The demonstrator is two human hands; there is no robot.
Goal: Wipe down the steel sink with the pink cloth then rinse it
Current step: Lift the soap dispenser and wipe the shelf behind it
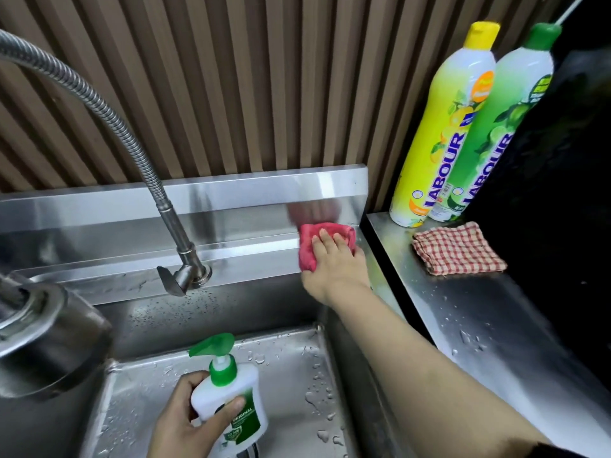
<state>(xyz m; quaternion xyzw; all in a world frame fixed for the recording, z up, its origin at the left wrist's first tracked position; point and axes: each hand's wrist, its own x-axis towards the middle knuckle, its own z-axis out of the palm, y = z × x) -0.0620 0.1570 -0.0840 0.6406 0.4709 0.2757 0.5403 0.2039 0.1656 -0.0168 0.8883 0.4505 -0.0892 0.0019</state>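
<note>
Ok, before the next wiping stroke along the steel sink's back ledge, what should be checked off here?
1. Pink cloth flat under the right hand on the back ledge: ok.
2. Left hand grips the pump bottle over the basin, off the ledge: ok.
3. Ledge bare between cloth and faucet base: ok.
4. Water off: cannot tell; the spout end is unclear at the left edge.
5. Yellow dish soap bottle, green dish soap bottle and checked cloth sit apart on the side counter: ok.
6. Basin floor dry: not ok, droplets everywhere.

Bright, steel glare, wide-angle edge warp
</note>
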